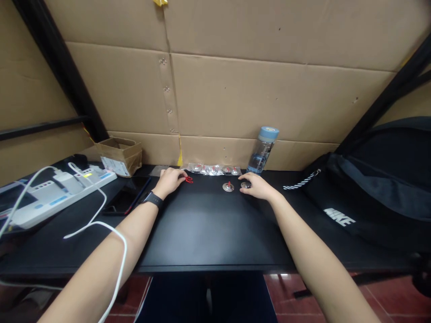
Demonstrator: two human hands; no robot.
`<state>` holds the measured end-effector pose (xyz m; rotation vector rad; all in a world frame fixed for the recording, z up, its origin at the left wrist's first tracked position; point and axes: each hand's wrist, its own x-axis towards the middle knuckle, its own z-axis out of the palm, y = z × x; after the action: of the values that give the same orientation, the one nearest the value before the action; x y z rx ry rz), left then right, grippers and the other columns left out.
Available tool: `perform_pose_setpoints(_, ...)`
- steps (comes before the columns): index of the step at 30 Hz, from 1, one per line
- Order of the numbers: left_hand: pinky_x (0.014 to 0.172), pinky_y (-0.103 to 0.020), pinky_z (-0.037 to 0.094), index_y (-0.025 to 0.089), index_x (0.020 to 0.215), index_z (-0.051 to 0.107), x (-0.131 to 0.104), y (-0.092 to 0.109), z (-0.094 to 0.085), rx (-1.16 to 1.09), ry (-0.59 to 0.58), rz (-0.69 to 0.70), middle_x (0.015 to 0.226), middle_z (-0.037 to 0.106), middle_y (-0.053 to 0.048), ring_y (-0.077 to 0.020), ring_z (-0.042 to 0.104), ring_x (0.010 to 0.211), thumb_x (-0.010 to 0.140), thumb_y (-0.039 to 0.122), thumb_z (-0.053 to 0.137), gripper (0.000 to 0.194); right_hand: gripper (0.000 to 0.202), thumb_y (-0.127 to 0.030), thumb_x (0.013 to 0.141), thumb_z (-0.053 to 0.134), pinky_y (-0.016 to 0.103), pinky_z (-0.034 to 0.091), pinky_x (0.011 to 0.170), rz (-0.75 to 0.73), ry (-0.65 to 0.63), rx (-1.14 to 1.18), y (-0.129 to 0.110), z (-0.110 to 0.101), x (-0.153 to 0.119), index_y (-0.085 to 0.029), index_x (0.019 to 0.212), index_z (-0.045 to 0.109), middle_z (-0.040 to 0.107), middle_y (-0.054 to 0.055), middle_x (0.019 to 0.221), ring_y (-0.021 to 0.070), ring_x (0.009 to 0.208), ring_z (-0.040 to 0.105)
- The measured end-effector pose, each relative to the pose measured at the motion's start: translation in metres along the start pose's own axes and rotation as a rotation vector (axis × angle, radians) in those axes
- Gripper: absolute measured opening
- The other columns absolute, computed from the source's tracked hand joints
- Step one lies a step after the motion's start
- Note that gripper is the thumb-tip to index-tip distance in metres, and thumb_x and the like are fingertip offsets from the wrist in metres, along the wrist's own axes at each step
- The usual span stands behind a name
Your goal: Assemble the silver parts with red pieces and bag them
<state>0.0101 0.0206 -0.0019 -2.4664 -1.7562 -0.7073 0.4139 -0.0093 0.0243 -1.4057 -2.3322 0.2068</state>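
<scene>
My left hand (170,181), with a black watch on its wrist, rests at the back of the black table. Its fingertips are closed on a looped red cord (189,180). Further right, my right hand (256,185) has thumb and forefinger curled round a small round metal disc (245,184), partly hidden by the hand. Just left of it a second shiny domed metal disc (228,187), with a bit of red at its centre, lies flat on the table. Behind, against the cardboard wall, clear plastic packets (213,170) hold several similar discs with red bits.
A clear bottle with a blue lid (262,150) stands behind my right hand. At right sits a black backpack (370,197). To the left are a dark phone-like slab (126,197), a cardboard box (123,154) and a white power strip (63,193). A white cable (124,251) crosses over my left forearm.
</scene>
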Motion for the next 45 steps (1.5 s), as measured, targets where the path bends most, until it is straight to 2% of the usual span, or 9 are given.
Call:
perform_pose_setpoints(4,0.094,-0.041,0.041,0.028,0.097,0.075,0.001,0.001,-0.001,-0.016,0.062,-0.013,0.107,0.079,-0.003,-0.0284,0.068,0.105,0.091,0.028,0.062,0.015,0.057,-0.028,0.073,0.084,0.04,0.048,0.105,0.073,-0.108,0.029,0.009,-0.011,-0.005,-0.02,0.127,0.068,0.069,0.012,0.129,0.0298,0.119,0.065)
perform_pose_setpoints(9,0.096,-0.041,0.045,0.028,0.11,0.075,0.0,0.015,-0.006,-0.083,0.163,0.036,0.111,0.076,-0.004,-0.0268,0.066,0.107,0.094,0.025,0.054,0.027,0.049,-0.024,0.072,0.084,0.034,0.054,0.092,0.122,-0.13,0.099,0.011,-0.011,-0.004,-0.021,0.12,0.071,0.076,0.007,0.112,0.0245,0.101,0.071)
perform_pose_setpoints(14,0.095,-0.035,0.048,0.025,0.103,0.077,-0.003,0.045,-0.009,-0.2,0.101,0.232,0.109,0.074,-0.005,-0.022,0.068,0.102,0.096,0.025,0.053,0.026,0.037,-0.02,0.07,0.082,0.028,0.054,0.081,0.118,-0.106,0.108,0.015,-0.007,-0.002,-0.021,0.107,0.075,0.077,0.005,0.101,0.0196,0.087,0.07)
perform_pose_setpoints(18,0.091,-0.034,0.048,0.026,0.097,0.076,-0.008,0.065,-0.007,-0.237,0.056,0.314,0.104,0.075,-0.003,-0.0214,0.067,0.1,0.098,0.03,0.056,0.021,0.035,-0.02,0.068,0.081,0.027,0.054,0.076,0.105,-0.076,0.132,0.017,-0.006,-0.002,-0.02,0.103,0.074,0.077,0.004,0.097,0.018,0.082,0.069)
perform_pose_setpoints(28,0.091,-0.032,0.048,0.027,0.099,0.076,-0.015,0.086,-0.009,-0.39,-0.013,0.288,0.101,0.078,-0.001,-0.0198,0.071,0.096,0.095,0.036,0.062,0.017,0.036,-0.02,0.066,0.081,0.029,0.057,0.077,0.084,-0.016,0.228,0.016,-0.011,-0.004,-0.02,0.101,0.073,0.077,0.004,0.094,0.019,0.082,0.07)
perform_pose_setpoints(32,0.091,-0.032,0.051,0.028,0.098,0.079,-0.02,0.096,-0.013,-0.524,-0.016,0.262,0.101,0.079,0.0,-0.0211,0.073,0.097,0.092,0.038,0.066,0.017,0.037,-0.019,0.067,0.078,0.031,0.056,0.083,0.07,0.045,0.242,0.005,-0.016,-0.004,-0.02,0.104,0.073,0.077,0.003,0.094,0.0199,0.087,0.071)
perform_pose_setpoints(37,0.091,-0.033,0.054,0.026,0.092,0.081,-0.024,0.107,-0.013,-0.679,-0.014,0.161,0.097,0.08,-0.001,-0.0223,0.074,0.094,0.086,0.04,0.073,0.017,0.034,-0.021,0.07,0.077,0.034,0.055,0.086,0.009,0.109,0.324,-0.026,-0.02,-0.005,-0.021,0.104,0.074,0.077,0.004,0.097,0.0215,0.091,0.071)
perform_pose_setpoints(41,0.094,-0.036,0.054,0.023,0.095,0.081,-0.023,0.112,-0.012,-0.746,0.032,0.144,0.1,0.08,-0.004,-0.0234,0.074,0.096,0.085,0.038,0.074,0.018,0.041,-0.026,0.069,0.081,0.038,0.057,0.087,-0.037,0.119,0.577,-0.053,-0.015,-0.006,-0.021,0.109,0.072,0.075,0.008,0.107,0.023,0.093,0.071)
perform_pose_setpoints(45,0.096,-0.037,0.055,0.023,0.101,0.081,-0.024,0.115,-0.011,-0.796,0.039,0.087,0.105,0.08,-0.005,-0.0241,0.074,0.1,0.085,0.038,0.075,0.023,0.049,-0.026,0.069,0.084,0.039,0.058,0.091,-0.042,0.045,0.931,-0.066,-0.001,-0.006,-0.023,0.114,0.066,0.07,0.008,0.116,0.0223,0.099,0.071)
